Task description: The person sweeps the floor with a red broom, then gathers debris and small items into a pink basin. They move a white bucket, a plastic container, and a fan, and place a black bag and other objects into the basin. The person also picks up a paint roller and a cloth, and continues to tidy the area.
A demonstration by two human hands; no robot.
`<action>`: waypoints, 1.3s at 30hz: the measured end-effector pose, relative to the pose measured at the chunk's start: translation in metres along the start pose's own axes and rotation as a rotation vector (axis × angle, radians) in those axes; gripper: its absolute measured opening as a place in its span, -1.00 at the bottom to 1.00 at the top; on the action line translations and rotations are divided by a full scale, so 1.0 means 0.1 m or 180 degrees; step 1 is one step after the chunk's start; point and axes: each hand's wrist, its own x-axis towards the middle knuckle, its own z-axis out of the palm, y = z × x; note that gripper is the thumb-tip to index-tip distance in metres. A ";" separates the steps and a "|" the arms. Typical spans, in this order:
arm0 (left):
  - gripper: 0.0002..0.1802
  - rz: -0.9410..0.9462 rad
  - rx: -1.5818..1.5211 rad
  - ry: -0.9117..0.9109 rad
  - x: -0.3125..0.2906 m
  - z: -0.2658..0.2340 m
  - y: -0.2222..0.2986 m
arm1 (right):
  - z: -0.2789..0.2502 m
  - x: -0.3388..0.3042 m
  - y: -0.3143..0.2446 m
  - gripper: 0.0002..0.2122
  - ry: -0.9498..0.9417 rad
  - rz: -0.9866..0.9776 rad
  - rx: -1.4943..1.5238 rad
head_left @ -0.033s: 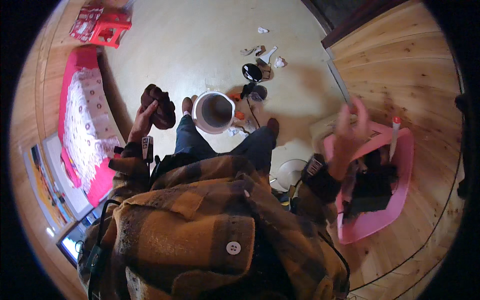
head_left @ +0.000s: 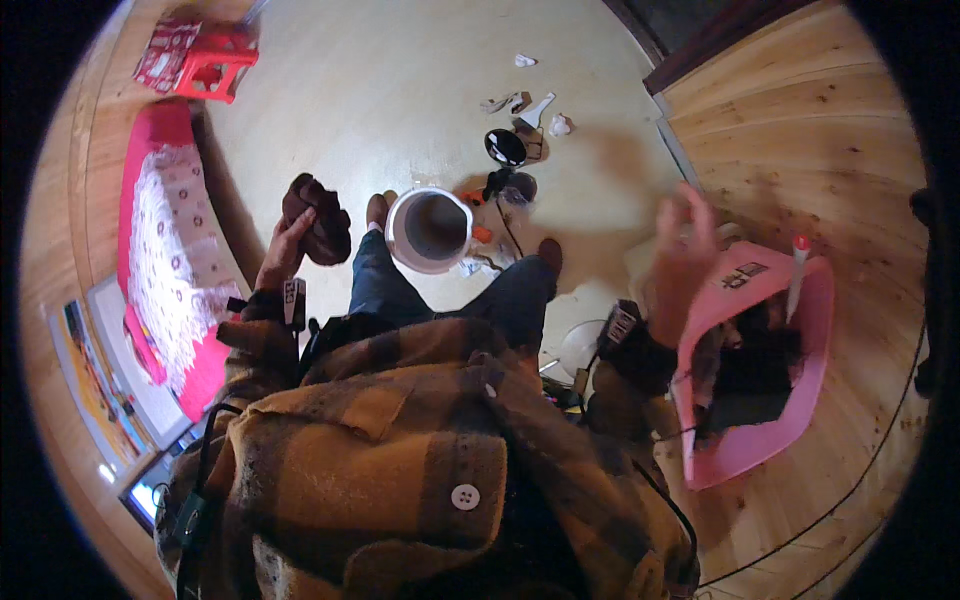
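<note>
Left of the white-rimmed bucket (head_left: 397,228), the left hand (head_left: 292,235) I steer pinches a dark brown bundle (head_left: 327,222); from my remote seat its material is unclear. I judge the lifting done: the bundle is held off the floor (head_left: 340,90), outside both the bucket and the pink basket (head_left: 819,340), and setting it down is not yet done. The right hand (head_left: 684,238) is blurred, its fingers upright and apart, nothing visible between them, just beside the basket's left edge. For room, I see the broadest stretch of floor ahead, between the draped bed (head_left: 172,230) and a round black object (head_left: 505,147). Tighter spots are the bucket's rim, between the shoes (head_left: 377,210), and the wood planks (head_left: 850,120) beside the basket.
</note>
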 end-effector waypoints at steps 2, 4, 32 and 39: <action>-0.46 -0.0303 -0.0048 -0.0261 0.32 -0.31 -0.12 | 0.80 -0.17 0.38 -0.73 -0.0549 0.0486 -0.0023; -0.42 -0.0649 0.0101 -0.0636 0.70 -0.64 -0.34 | 1.59 -0.44 0.81 -0.66 -0.0926 0.0794 -0.0264; -0.20 -0.4009 -0.1004 -0.0700 1.37 -1.84 -2.31 | 6.29 -0.98 2.68 0.12 -0.1932 0.0345 -0.2202; -0.22 -0.3933 -0.0909 -0.0820 1.36 -1.47 -2.22 | 4.03 -0.67 3.37 -0.41 -0.0809 -0.0046 -0.3632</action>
